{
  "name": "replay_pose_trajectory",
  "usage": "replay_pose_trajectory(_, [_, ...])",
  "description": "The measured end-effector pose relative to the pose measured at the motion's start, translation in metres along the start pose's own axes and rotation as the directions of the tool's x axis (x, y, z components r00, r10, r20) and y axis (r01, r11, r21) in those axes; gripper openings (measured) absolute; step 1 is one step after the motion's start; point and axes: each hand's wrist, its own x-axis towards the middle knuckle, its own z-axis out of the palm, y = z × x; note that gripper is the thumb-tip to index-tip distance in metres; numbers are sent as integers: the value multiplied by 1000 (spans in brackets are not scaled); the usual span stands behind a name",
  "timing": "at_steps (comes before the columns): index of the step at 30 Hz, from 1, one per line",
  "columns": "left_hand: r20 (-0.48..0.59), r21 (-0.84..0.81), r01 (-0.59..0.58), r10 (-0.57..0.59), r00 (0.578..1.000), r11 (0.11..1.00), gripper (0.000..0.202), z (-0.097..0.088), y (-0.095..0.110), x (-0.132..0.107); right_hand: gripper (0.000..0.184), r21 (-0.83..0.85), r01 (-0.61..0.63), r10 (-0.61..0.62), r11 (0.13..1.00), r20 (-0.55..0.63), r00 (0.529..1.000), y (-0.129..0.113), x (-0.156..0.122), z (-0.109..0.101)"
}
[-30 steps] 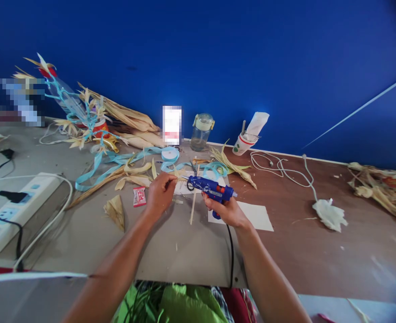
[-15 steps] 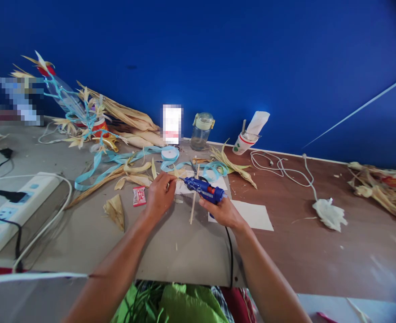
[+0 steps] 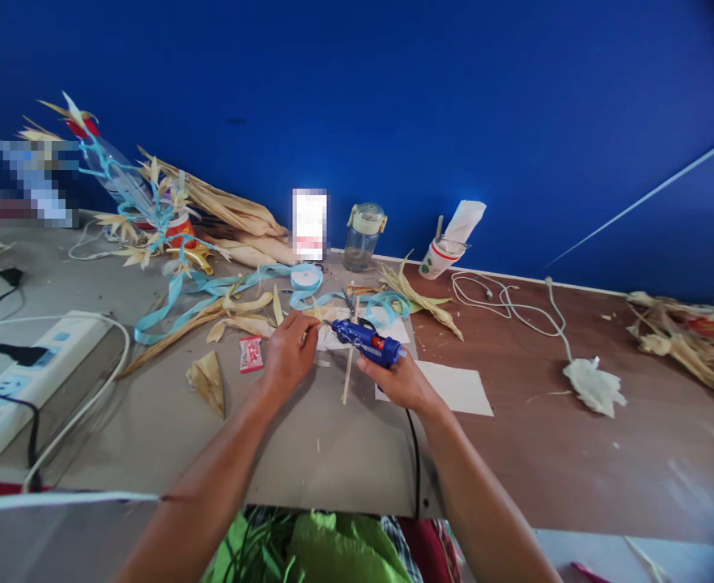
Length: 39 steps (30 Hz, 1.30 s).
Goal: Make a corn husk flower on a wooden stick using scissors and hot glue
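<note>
My right hand (image 3: 399,382) grips a blue glue gun (image 3: 366,341), its nozzle pointing left toward my left hand. My left hand (image 3: 288,353) is closed in a pinch on a small piece of dried husk (image 3: 316,321) just at the nozzle tip. A thin wooden stick (image 3: 348,374) lies on the grey table below the gun. The gun's black cord (image 3: 415,453) runs down over the table's near edge. White paper sheets (image 3: 463,390) lie under and beside my right hand.
Dried husks (image 3: 235,212), light blue ribbon (image 3: 211,285) and a ribbon roll (image 3: 307,278) crowd the back left. A jar (image 3: 363,237), a paper cup (image 3: 439,259), white cable (image 3: 508,306) and a crumpled tissue (image 3: 595,387) lie further right. A power strip (image 3: 26,380) sits at left.
My right hand has swung the glue gun left and slightly down, bringing its nozzle up to the husk piece in my left hand. The left hand has hardly moved.
</note>
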Motion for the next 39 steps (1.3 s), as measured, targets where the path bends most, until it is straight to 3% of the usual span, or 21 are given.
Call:
replay_pose_trajectory(12, [11,24,-12,12,1000,1000,16,0,-1,-1,23,-37,59,-59,998,-13,998,1,-1,-1])
replay_pose_trajectory(23, [18,13,-31,31,999,999,16,0,-1,0,26,-61,19,-19,998,-2,1000,1,0,-2])
replay_pose_trajectory(31, [18,43,1,-1,1000,999,16,1,-2,0,24,38,-32,31,999,16,999,3,2,-3])
replay_pose_trajectory(34, [-12,20,55,-55,998,998,14,2,-1,1,26,158,46,-45,986,-10,999,8,2,-5])
replay_pose_trajectory(39, [-24,-192,296,-306,952,936,10,5,0,3,35,332,88,-77,939,-45,996,14,3,-5])
